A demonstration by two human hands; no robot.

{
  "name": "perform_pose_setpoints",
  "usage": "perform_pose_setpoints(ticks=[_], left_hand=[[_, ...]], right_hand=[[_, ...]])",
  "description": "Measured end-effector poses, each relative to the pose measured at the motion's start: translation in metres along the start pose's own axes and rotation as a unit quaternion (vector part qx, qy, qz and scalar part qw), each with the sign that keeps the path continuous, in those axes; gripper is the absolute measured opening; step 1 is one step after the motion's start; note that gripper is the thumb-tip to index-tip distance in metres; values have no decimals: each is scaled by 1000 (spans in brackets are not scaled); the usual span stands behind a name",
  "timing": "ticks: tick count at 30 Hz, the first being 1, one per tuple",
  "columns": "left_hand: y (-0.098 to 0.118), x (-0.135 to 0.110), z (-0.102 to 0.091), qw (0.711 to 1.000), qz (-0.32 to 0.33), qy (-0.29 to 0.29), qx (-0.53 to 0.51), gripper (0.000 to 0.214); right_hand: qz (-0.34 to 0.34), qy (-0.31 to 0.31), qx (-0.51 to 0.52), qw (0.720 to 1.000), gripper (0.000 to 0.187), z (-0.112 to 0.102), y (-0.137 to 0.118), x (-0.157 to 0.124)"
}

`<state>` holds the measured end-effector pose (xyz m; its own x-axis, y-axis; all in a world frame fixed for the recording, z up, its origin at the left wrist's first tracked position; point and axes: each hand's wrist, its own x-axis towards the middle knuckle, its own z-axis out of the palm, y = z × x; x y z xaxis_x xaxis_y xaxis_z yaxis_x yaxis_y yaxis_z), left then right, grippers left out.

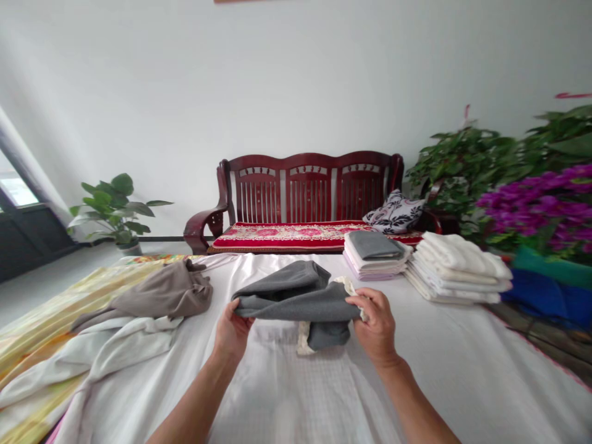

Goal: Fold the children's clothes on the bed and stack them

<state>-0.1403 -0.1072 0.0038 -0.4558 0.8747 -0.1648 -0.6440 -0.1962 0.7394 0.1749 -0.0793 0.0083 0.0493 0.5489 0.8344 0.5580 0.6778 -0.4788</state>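
Note:
A folded grey cloth with a cream lace edge hangs just above the white-covered table. My left hand pinches its left end, fingers closed on the fabric. My right hand grips its right end, where the cream trim shows by the fingers. Part of the cloth droops below between my hands.
A loose taupe garment and pale cloths lie at the left. Two folded stacks sit at the far right: one topped grey, one white. Beyond stand a wooden bench, a potted plant and purple flowers.

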Motion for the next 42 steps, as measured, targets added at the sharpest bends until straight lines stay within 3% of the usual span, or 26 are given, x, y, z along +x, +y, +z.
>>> perform_pose_setpoints(ticks=[2,4,6,8,11,13,15,17,20,24,26,28,32,34,39,41,42], left_hand=[[-7,-4,-4,990,-26,-15,140,19],[-13,-4,-10,950,-25,-37,310,25],[-16,-1,-15,898,43,-50,435,34],[-17,1,-17,855,154,-48,493,46],[-17,2,-15,804,252,-66,535,54],[-16,1,-12,781,246,-74,570,59],[-15,3,-11,760,209,-88,609,60],[-14,7,-13,746,167,-113,634,48],[-13,12,-14,759,143,-130,622,30],[-13,1,-2,833,134,-163,511,35],[-13,-11,10,849,126,-205,470,35],[-15,-24,22,849,125,-252,447,32],[-23,-43,43,818,138,-358,428,30],[-28,-50,53,783,157,-420,431,29],[-35,-65,73,678,179,-575,422,27],[-36,-70,76,668,139,-609,403,35],[-37,-70,76,684,111,-605,391,38]], right_hand=[[54,-6,56,997,41,-2,11,1],[156,-18,115,981,40,0,22,-1],[275,-12,157,948,41,3,31,-3],[346,2,188,919,43,5,32,-4],[338,-4,240,910,35,6,17,-2],[323,-98,295,894,30,7,-1,0],[335,-232,352,843,28,8,-16,-1],[371,-279,384,798,25,12,-22,-2],[449,-179,381,788,20,17,-12,-6],[494,-76,346,794,37,16,13,-9],[500,-80,349,788,48,14,21,-9],[518,-109,373,762,57,11,23,-7],[523,-178,452,700,60,4,19,-2],[497,-200,467,704,55,1,18,0],[468,-167,404,768,37,-7,22,4],[469,-124,392,782,35,-14,28,6],[464,-93,397,786,33,-19,32,8]])
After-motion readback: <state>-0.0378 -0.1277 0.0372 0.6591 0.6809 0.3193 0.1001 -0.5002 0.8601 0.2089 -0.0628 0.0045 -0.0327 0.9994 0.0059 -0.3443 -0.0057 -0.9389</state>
